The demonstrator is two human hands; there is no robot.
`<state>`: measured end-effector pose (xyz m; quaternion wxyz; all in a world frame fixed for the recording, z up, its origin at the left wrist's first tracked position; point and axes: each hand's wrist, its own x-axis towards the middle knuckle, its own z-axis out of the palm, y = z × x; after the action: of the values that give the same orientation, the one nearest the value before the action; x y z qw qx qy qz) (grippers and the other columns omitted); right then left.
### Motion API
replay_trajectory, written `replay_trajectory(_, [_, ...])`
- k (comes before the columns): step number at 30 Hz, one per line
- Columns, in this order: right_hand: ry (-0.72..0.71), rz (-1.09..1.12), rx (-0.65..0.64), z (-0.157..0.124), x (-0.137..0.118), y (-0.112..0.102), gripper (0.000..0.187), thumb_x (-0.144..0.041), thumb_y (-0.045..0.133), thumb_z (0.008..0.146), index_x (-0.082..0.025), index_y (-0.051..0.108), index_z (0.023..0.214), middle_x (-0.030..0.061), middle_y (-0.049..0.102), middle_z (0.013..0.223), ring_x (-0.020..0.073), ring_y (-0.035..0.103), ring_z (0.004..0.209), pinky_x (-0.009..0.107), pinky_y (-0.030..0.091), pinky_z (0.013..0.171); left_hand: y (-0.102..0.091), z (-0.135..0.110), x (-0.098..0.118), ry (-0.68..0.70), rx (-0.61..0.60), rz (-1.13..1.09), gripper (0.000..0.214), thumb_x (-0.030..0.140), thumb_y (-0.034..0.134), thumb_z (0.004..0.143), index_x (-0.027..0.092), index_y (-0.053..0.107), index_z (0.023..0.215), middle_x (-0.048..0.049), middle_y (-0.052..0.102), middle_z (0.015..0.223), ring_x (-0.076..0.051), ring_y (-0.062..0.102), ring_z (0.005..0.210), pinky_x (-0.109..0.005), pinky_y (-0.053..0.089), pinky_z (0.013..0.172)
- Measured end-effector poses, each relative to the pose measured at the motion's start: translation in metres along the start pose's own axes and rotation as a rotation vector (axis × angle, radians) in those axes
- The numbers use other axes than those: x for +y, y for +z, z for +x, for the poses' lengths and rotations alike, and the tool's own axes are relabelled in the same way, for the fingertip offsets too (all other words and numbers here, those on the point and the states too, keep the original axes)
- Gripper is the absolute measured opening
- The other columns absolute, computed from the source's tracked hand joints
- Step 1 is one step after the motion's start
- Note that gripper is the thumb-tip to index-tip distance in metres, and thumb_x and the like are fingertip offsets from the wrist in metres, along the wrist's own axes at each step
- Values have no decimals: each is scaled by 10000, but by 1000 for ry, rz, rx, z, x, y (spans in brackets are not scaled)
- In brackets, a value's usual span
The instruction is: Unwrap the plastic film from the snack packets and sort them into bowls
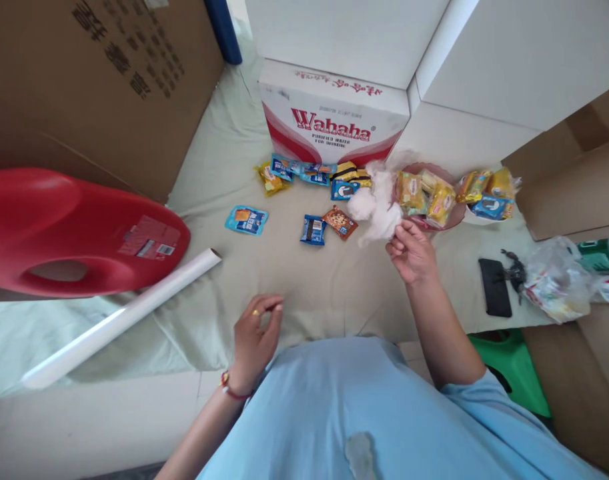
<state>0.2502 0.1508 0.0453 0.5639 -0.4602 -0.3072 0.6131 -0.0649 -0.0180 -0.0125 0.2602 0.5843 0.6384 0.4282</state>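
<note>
My right hand [412, 250] is closed, pinching the lower edge of a crumpled thin white wad [379, 207]; I cannot tell whether it is tissue or plastic film. Behind it, a pinkish bowl [457, 215] holds several yellow snack packets [440, 202]. Loosely curled over the cloth's front part, my left hand [257, 333] has a small gap between thumb and forefinger and holds nothing. Beyond it lie a light-blue packet [247, 220], a dark-blue packet [313, 230] and a brown packet [340, 222]. More blue and yellow packets [314, 174] line the carton's foot.
A Wahaha carton [334, 127] stands at the back beside white boxes [509, 60]. Leftward are a red plastic container [99, 200], a white roll [124, 320] and a brown carton [99, 80]. More packets [489, 193], a phone [495, 287] and a plastic bag [557, 280] lie rightward.
</note>
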Motion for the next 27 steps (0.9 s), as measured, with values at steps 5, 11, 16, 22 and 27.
replay_trajectory(5, [200, 90, -71, -44, 27, 4, 313, -271, 914, 701, -234, 680, 905, -72, 508, 681, 51, 374, 516, 182, 370, 475, 42, 46, 56, -78, -210, -359, 298, 488, 624, 1005, 223, 709, 1114, -73, 691, 1101, -185, 667, 987, -306, 559, 848])
replay_trajectory(11, [355, 161, -167, -68, 42, -1, 264, -280, 878, 722, -216, 691, 896, -62, 481, 637, 61, 363, 506, 187, 366, 476, 89, 75, 68, -486, -256, -663, 532, 655, 702, 897, 202, 607, 1160, -111, 675, 1169, -209, 661, 984, -293, 546, 718])
replay_trajectory(16, [383, 178, -118, -70, 46, -5, 320, -286, 943, 645, -188, 727, 860, -59, 517, 639, 44, 375, 512, 171, 341, 477, 89, 60, 64, -354, -222, -537, 386, 575, 743, 882, 206, 641, 936, -48, 680, 966, -186, 638, 908, -294, 508, 763])
replay_trajectory(22, [451, 62, -195, -66, 56, 7, 360, -338, 969, 652, -186, 721, 863, -58, 550, 668, 42, 395, 516, 182, 353, 494, 90, 48, 62, -329, -344, -540, 333, 494, 817, 796, 196, 686, 866, -30, 675, 910, -172, 624, 848, -290, 492, 765])
replay_trajectory(27, [413, 50, -163, -58, 53, 1, 377, -343, 974, 644, -189, 703, 855, -63, 536, 677, 40, 403, 524, 172, 335, 485, 79, 54, 40, -507, -200, -671, 408, 543, 836, 757, 204, 620, 823, 29, 609, 756, -123, 544, 717, -266, 461, 730])
